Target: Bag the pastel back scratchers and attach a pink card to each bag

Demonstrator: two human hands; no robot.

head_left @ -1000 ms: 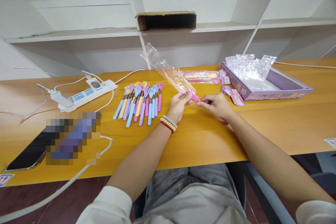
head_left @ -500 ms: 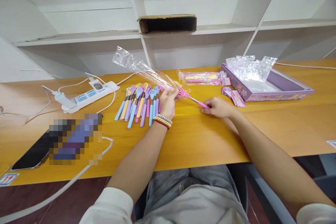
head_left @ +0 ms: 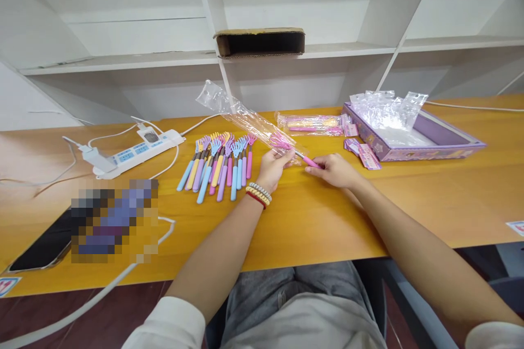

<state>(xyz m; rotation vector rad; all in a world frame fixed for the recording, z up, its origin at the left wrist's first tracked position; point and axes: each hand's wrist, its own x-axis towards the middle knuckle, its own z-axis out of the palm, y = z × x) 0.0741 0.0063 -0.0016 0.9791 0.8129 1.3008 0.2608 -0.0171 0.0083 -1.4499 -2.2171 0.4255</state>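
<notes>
A pink back scratcher (head_left: 311,162) with a claw-shaped head is pinched at its handle by my right hand (head_left: 333,170). Its head and part of the metal rod lie inside a long clear plastic bag (head_left: 245,118). My left hand (head_left: 275,170), with bracelets at the wrist, is closed on the bag near its mouth, just below the claw. The far end of the bag points up and left. Left of my left hand, several blue, yellow, purple and pink scratchers (head_left: 221,169) lie in a group on the wooden table (head_left: 311,223).
Bagged scratchers (head_left: 313,124) lie at the back, beside pink cards (head_left: 368,156). A purple box (head_left: 436,152) holds clear bags. At left are a power strip (head_left: 139,148), white cables and a phone (head_left: 43,242). A cardboard box (head_left: 262,43) sits on the shelf.
The scratcher's claw has gone into the bag, and my right hand has moved slightly left with the handle. My left hand and the bag have shifted a little right.
</notes>
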